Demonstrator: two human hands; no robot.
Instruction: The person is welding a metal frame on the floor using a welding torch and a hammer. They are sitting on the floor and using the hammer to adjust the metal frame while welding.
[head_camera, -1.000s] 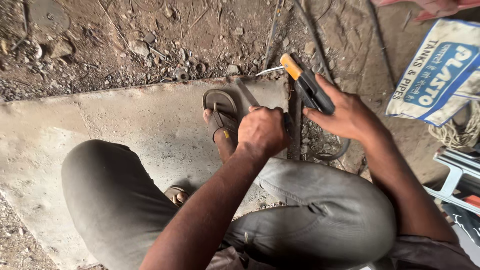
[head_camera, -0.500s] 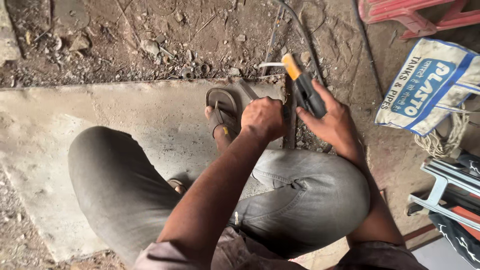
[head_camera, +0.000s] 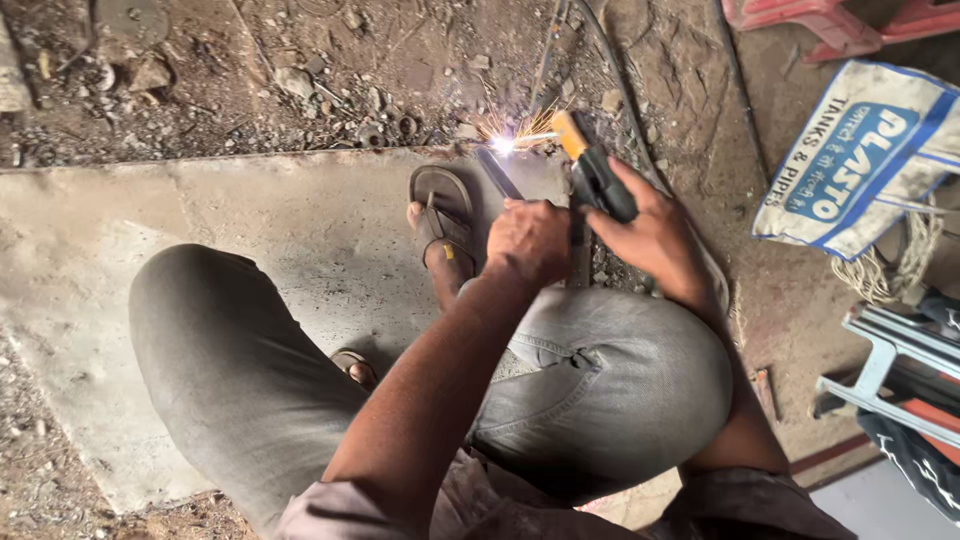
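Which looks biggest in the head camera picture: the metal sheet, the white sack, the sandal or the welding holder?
1. Metal sheet
2. White sack
3. Sandal and welding holder, held in the right hand: these two look about alike, so I won't rank them.

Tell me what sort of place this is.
Probably a rough outdoor welding or metal workshop yard. The right hand holds a welding electrode holder throwing sparks at a metal sheet on debris-strewn dirt ground; the left hand steadies a bar there.

left: bare metal sheet (head_camera: 250, 220) — open | ahead: rubble (head_camera: 300, 80) | right: printed sack (head_camera: 850, 160) — blocks
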